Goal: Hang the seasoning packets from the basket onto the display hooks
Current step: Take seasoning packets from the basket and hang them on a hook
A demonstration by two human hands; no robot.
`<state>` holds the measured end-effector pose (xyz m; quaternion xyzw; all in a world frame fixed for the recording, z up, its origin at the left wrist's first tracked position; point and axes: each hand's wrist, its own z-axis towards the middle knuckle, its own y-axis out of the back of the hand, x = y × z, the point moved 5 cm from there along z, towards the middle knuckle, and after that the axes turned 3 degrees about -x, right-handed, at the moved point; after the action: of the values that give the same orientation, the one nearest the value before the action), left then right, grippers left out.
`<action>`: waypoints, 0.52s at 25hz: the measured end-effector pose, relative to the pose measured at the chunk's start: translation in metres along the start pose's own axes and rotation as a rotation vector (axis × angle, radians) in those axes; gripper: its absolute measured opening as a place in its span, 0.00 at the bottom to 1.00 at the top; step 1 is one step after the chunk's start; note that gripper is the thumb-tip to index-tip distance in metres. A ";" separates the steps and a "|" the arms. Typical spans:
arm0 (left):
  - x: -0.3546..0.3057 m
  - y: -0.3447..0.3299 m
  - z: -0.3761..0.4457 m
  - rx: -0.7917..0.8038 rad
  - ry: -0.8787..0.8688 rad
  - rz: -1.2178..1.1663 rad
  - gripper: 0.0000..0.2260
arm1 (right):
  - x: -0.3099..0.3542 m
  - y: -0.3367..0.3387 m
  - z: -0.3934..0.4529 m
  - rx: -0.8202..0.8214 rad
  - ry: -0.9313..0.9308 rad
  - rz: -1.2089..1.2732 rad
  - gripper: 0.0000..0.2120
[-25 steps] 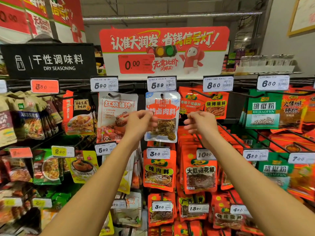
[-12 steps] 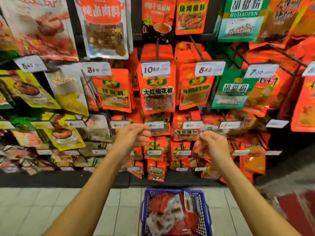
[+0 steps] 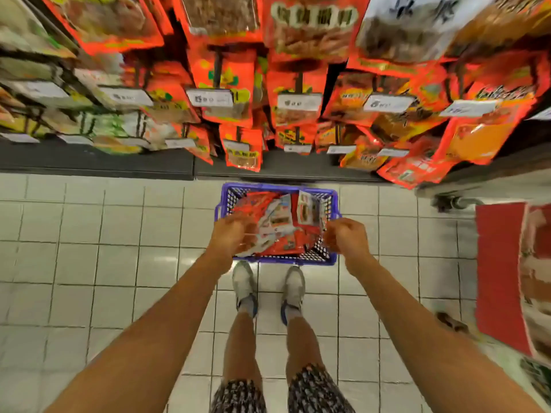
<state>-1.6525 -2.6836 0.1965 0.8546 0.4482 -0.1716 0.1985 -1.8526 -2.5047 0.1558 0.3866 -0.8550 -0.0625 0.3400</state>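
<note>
A blue plastic basket [image 3: 277, 188] stands on the tiled floor in front of my feet. It holds several red and white seasoning packets [image 3: 278, 223]. My left hand [image 3: 231, 234] hovers over the basket's left side and my right hand [image 3: 347, 236] over its right rim. Both have loosely curled fingers, are blurred by motion, and show nothing in them. Above, rows of red and orange packets [image 3: 226, 81] hang on display hooks with white price tags [image 3: 208, 98].
The dark base of the display rack [image 3: 95, 162] runs along the floor just beyond the basket. A red stand or sign [image 3: 498, 269] is at the right. My shoes [image 3: 244, 283] are right behind the basket. White floor tiles [image 3: 89, 248] spread to the left.
My view has swung from the upper hooks down to the floor. Both hands have dropped from the hung white packet to above the basket.
</note>
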 end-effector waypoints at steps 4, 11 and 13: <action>0.086 -0.022 0.110 -0.043 0.161 0.007 0.06 | -0.104 -0.042 0.102 -0.048 -0.086 -0.197 0.08; 0.196 -0.050 0.268 -0.040 0.222 0.000 0.09 | -0.182 -0.101 0.262 -0.222 0.151 -0.539 0.23; 0.205 -0.059 0.284 -0.026 0.205 -0.021 0.09 | -0.183 -0.107 0.281 -0.251 0.179 -0.645 0.18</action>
<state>-1.6239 -2.6505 -0.1557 0.8603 0.4772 -0.0793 0.1610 -1.8776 -2.4936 -0.1951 0.5959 -0.6414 -0.2368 0.4212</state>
